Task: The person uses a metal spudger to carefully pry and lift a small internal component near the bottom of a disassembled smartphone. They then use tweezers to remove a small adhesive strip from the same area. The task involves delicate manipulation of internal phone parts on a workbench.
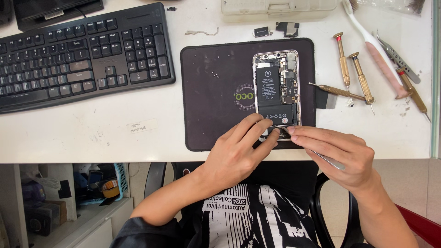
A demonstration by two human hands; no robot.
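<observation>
The opened phone (276, 89) lies screenless, battery still seated, while the left hand (239, 149) fingertips press its bottom edge and the right hand (342, 151) pinches tweezers (328, 160) there.

I'm picking out a small white rectangular label (143, 126) stuck flat on the white table (92, 138), between the black keyboard and the dark mat, with faint grey writing on it. Inside the opened phone on the mat, I see a black rectangular battery label (268, 86) with white print and small white symbols, running lengthwise down the battery. At the mat's centre there's a printed round logo (243, 96), grey dotted rings with yellow-green letters. Top left, the lower edge of a dark screen (55, 9) juts into view, a pale sticker (47, 14) on its base.
</observation>
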